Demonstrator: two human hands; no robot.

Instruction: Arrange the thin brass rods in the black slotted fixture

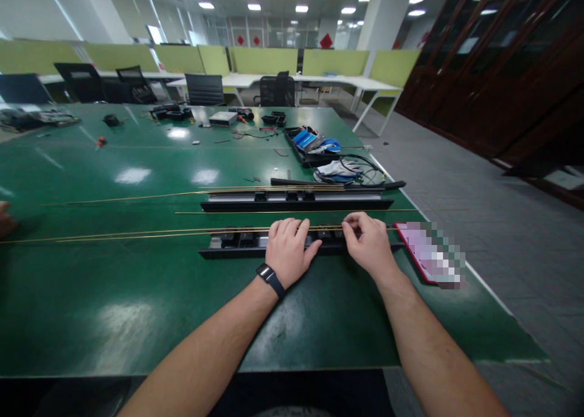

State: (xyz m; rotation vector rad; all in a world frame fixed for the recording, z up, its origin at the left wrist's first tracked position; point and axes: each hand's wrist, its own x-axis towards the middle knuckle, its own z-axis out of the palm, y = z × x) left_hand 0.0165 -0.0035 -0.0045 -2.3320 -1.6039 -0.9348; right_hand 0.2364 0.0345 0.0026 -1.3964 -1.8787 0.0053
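We rest our left hand [288, 250] flat, fingers curled over the near black rail [237, 244] at twelve o'clock, while our right hand [368, 242] pinches the thin brass rod [137, 233] lying along it — a second rail [296, 201] (with more rods) sits beyond.

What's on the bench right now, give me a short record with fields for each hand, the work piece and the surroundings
left hand: pressing flat on the near black rail, wrist wears a dark band
right hand: pinching a thin brass rod lying along that rail
second rail: parallel, farther back, also with rods
surface: green table
far side: tray of blue parts, cables, office chairs
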